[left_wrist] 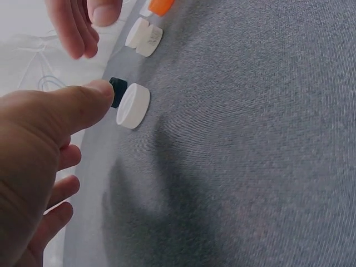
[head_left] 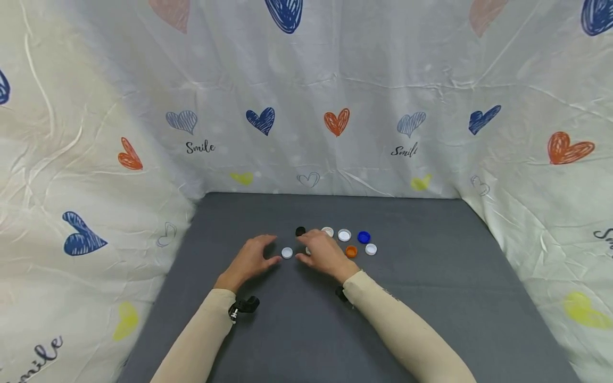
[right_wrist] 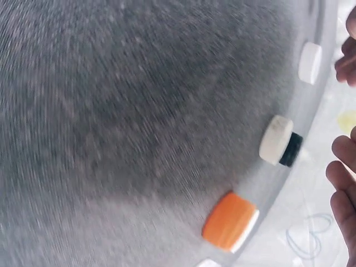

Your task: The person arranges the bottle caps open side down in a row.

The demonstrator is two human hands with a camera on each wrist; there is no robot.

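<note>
Several small bottle caps lie on the grey cloth between and around the hands. A white cap (head_left: 287,252) sits in the gap between the left hand (head_left: 251,259) and the right hand (head_left: 326,253). Both hands have spread, relaxed fingers and hold nothing. The left thumb points toward that white cap (left_wrist: 134,106), apart from it as far as the head view shows. Beneath the right hand, an off-white cap (right_wrist: 276,139) is mostly hidden from the head view. By the right fingertips lies a black cap (head_left: 300,231).
Right of the right hand lie an orange cap (head_left: 351,251), a blue cap (head_left: 364,237) and several more white caps, one of them a white cap (head_left: 344,234) near the back. A heart-printed curtain (head_left: 306,96) encloses the grey table (head_left: 431,244) at the back and sides.
</note>
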